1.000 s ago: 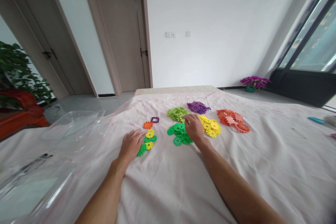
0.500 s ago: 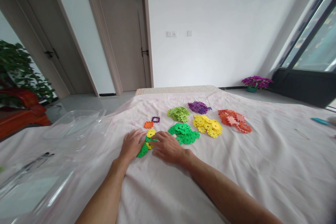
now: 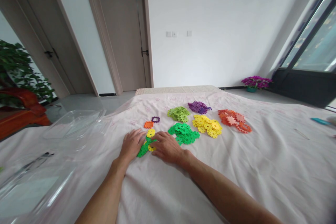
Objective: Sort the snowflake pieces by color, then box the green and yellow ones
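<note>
The right forearm (image 3: 220,187) slants in over a broad stretch of cloth (image 3: 265,171), with room to swing out on its right. On the left, the near box (image 3: 58,186) stands well apart from the left hand (image 3: 132,143), so that arm has some play before it meets the rim.

The left hand lies along the row's left side, fingers stretched out and lightly parted, apparently steadying rather than gripping. A second ago the right hand (image 3: 166,147) was over among the piles; now it has come across to the row, its fingers bent and bunched close together. I can't tell whether they pinch anything. By them, the near yellow disc (image 3: 151,148) has slipped slightly nearer and rightward, so both hands seem to be at work on one spot.

The near green disc (image 3: 142,151) makes the row's near end; beyond come the middle green disc (image 3: 148,140), partly covered, the far yellow disc (image 3: 150,133), the orange square (image 3: 148,124) and the purple square (image 3: 155,119).

Just past the right knuckles sits the green pile (image 3: 185,133), easiest to nudge. Further off are the yellow pile (image 3: 207,126), red pile (image 3: 233,120), lime pile (image 3: 178,114) and purple pile (image 3: 198,107), well inside the cloth's far edge.
</note>
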The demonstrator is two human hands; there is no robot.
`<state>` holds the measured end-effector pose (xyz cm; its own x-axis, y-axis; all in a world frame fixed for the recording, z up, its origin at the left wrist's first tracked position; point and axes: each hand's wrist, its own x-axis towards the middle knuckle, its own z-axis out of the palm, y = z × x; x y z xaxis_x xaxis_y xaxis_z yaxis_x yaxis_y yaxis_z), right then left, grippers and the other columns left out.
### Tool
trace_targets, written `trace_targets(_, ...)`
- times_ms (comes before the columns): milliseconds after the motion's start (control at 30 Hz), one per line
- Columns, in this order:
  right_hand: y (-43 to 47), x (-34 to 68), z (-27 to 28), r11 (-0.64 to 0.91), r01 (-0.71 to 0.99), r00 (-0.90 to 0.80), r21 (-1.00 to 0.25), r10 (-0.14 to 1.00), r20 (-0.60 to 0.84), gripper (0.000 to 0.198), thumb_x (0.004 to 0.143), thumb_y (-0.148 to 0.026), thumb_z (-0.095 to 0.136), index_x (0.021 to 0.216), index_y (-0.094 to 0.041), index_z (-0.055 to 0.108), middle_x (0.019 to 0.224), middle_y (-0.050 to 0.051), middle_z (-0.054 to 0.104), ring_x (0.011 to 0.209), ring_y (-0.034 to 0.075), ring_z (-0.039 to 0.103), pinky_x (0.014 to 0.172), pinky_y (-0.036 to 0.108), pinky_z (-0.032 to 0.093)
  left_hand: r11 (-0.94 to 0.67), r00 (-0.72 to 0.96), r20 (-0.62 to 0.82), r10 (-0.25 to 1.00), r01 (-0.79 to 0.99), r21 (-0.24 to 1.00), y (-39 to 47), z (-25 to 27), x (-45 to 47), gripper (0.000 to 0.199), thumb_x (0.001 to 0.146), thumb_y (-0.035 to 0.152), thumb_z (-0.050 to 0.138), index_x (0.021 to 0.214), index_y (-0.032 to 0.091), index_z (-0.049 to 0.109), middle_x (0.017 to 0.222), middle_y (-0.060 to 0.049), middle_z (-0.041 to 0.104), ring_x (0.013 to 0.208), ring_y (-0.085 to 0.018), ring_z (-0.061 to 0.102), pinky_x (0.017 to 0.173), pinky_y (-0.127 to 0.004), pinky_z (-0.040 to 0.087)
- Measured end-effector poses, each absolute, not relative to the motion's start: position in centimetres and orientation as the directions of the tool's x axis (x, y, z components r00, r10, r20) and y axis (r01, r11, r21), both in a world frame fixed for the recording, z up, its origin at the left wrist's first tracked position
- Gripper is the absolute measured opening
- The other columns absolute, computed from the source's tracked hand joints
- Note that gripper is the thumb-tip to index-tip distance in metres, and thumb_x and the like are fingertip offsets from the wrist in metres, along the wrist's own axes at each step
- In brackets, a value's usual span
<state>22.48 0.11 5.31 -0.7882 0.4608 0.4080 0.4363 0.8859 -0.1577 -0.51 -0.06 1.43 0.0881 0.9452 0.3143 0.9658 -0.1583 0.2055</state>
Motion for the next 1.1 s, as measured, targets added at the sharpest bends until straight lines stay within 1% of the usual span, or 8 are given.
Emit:
trace_targets(100, 0.3, 22.4, 5.3, 0.886, 0.439, -0.792, -0.15, 0.46, 0.402, 0.019, 0.091, -0.036, 0.064, 0.102, -0.023, 0.071, 0.109, 0.005, 0.069, 0.107, 0.021, 0.055, 0.091, 0.035, 0.042, -0.159, 0.091, 0.309, 0.947, 0.967, 0.202, 0.0, 1.4, -0.6, 0.039, 0.096, 0.036, 0.044, 0.131, 0.033, 0.061, 0.143, -0.004, 0.056, 0.137, -0.026, 0.044, 0.113, -0.043, 0.033)
trace_targets(300, 0.6, 22.4, 4.7, 0.894, 0.434, -0.778, -0.11, 0.433, 0.456, 0.021, 0.099, -0.029, 0.051, 0.096, -0.019, 0.069, 0.095, 0.006, 0.069, 0.094, 0.018, 0.058, 0.084, 0.03, 0.043, -0.163, 0.099, 0.301, 0.949, 0.966, 0.198, -0.1, 1.4, -0.6, 0.04, 0.096, 0.034, 0.044, 0.132, 0.032, 0.06, 0.144, -0.005, 0.055, 0.137, -0.025, 0.044, 0.113, -0.044, 0.032)
trace_targets(400, 1.2, 22.9, 4.6, 0.844, 0.517, -0.686, -0.143, 0.508, 0.521, 0.024, 0.101, -0.028, 0.047, 0.095, -0.018, 0.068, 0.092, 0.007, 0.068, 0.09, 0.017, 0.059, 0.083, 0.029, 0.042, -0.155, 0.091, 0.295, 0.951, 0.967, 0.203, 0.0, 1.3, -0.6, 0.039, 0.096, 0.034, 0.043, 0.131, 0.032, 0.061, 0.144, -0.004, 0.055, 0.137, -0.025, 0.044, 0.113, -0.044, 0.032)
trace_targets(567, 4.0, 26.3, 4.9, 0.62, 0.734, -0.375, -0.278, 0.71, 0.596, 0.028, 0.102, -0.031, 0.043, 0.097, -0.021, 0.069, 0.092, 0.006, 0.07, 0.088, 0.018, 0.061, 0.082, 0.028, 0.041, -0.147, 0.077, 0.289, 0.954, 0.963, 0.227, 0.1, 1.3, -0.6, 0.039, 0.097, 0.036, 0.043, 0.13, 0.033, 0.061, 0.145, -0.003, 0.054, 0.138, -0.024, 0.043, 0.113, -0.043, 0.031)
trace_targets(667, 6.2, 29.5, 5.2, 0.449, 0.818, -0.154, -0.36, 0.774, 0.614, 0.027, 0.1, -0.033, 0.045, 0.101, -0.023, 0.07, 0.098, 0.005, 0.072, 0.091, 0.019, 0.063, 0.082, 0.029, 0.042, -0.137, 0.067, 0.287, 0.956, 0.963, 0.232, 0.0, 1.4, -0.5, 0.039, 0.096, 0.036, 0.044, 0.13, 0.033, 0.061, 0.145, -0.003, 0.055, 0.138, -0.025, 0.042, 0.114, -0.045, 0.031)
trace_targets(800, 8.2, 34.0, 5.7, 0.218, 0.886, 0.098, -0.41, 0.775, 0.624, 0.03, 0.097, -0.035, 0.045, 0.105, -0.023, 0.072, 0.097, 0.006, 0.073, 0.09, 0.021, 0.062, 0.079, 0.03, 0.041, -0.14, 0.067, 0.301, 0.951, 0.963, 0.231, 0.0, 1.3, -0.5, 0.039, 0.094, 0.033, 0.045, 0.13, 0.033, 0.062, 0.144, -0.003, 0.055, 0.138, -0.025, 0.043, 0.114, -0.044, 0.031)
trace_targets(967, 8.8, 38.5, 5.6, -0.105, 0.872, 0.388, -0.479, 0.743, 0.544, 0.032, 0.095, -0.035, 0.047, 0.108, -0.026, 0.074, 0.089, 0.008, 0.071, 0.087, 0.023, 0.058, 0.076, 0.032, 0.037, -0.14, 0.066, 0.308, 0.949, 0.964, 0.226, 0.1, 1.2, -0.6, 0.04, 0.093, 0.031, 0.046, 0.13, 0.033, 0.061, 0.143, -0.002, 0.056, 0.137, -0.024, 0.043, 0.114, -0.044, 0.031)
trace_targets(1100, 9.0, 40.6, 4.9, -0.202, 0.845, 0.476, -0.495, 0.707, 0.522, 0.032, 0.094, -0.033, 0.046, 0.108, -0.026, 0.074, 0.096, 0.009, 0.07, 0.093, 0.024, 0.054, 0.081, 0.036, 0.036, -0.149, 0.072, 0.308, 0.949, 0.961, 0.234, 0.1, 1.2, -0.6, 0.04, 0.093, 0.03, 0.045, 0.13, 0.032, 0.062, 0.143, -0.003, 0.056, 0.137, -0.024, 0.043, 0.114, -0.044, 0.031)
